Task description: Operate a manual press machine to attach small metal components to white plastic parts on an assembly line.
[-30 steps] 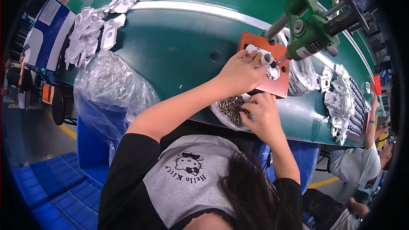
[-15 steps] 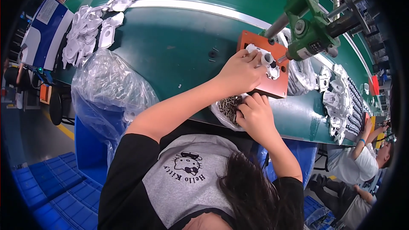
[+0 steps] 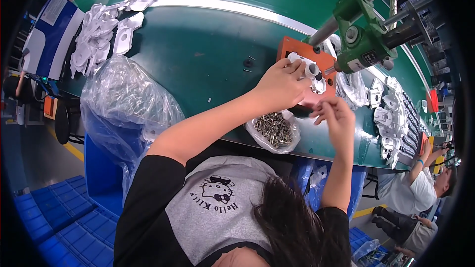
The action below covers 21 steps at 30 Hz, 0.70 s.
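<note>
My left hand [image 3: 283, 85] rests on a white plastic part [image 3: 318, 87] seated on an orange fixture block [image 3: 291, 44], its fingers curled over the part beside a round white collar. My right hand [image 3: 337, 118] is raised by the block's near right corner, thumb and fingertips pinched together; anything between them is too small to make out. Below the hands, a bowl lined with clear plastic [image 3: 292, 144] holds many small metal pins [image 3: 271, 129]. A green press head [image 3: 360, 44] stands over the block's right side, its thin tip close to the white part.
White plastic parts [image 3: 94, 39] lie piled at the far left, and more white parts [image 3: 388, 113] at the right. A clear plastic bag [image 3: 131, 94] hangs over a blue bin [image 3: 101, 168]. Loose pins lie on the green table [image 3: 198, 69]. Another person [image 3: 408, 188] works at the right.
My right hand has left the bowl of pins and moved up and right to beside the orange block. My left hand stays on the white part.
</note>
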{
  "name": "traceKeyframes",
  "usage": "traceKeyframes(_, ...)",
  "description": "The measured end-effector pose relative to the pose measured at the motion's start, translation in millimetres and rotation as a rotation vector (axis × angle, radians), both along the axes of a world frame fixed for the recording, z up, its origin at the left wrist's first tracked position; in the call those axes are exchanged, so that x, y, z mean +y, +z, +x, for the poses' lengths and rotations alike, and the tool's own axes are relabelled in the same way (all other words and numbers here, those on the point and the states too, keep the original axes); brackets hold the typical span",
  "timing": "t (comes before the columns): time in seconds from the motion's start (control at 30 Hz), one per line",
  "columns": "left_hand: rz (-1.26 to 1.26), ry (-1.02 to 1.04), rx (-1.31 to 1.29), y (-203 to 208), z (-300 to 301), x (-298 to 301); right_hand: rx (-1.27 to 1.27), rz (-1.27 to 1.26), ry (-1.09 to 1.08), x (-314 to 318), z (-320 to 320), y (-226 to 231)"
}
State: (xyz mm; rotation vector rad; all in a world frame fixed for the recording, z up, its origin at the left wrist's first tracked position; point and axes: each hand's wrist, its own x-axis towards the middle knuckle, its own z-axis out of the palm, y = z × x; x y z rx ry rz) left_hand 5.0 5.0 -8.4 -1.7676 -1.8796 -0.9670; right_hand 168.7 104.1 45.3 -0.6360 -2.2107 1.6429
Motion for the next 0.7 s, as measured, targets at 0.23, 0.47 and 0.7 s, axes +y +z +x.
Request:
traceKeyframes(0.23, -0.011, -0.015, -0.015, -1, 0, 1, 0.050, 0.014, -0.098, 57, -17, -6)
traceKeyframes(0.47, -0.005, -0.016, -0.033, -1, -1, 0, 0.030, 0.286, -0.102, 66, -37, -24)
traceKeyframes(0.7, 0.006, -0.010, -0.022, -2, -1, 1, -0.035, 0.171, -0.100, 60, -45, -14)
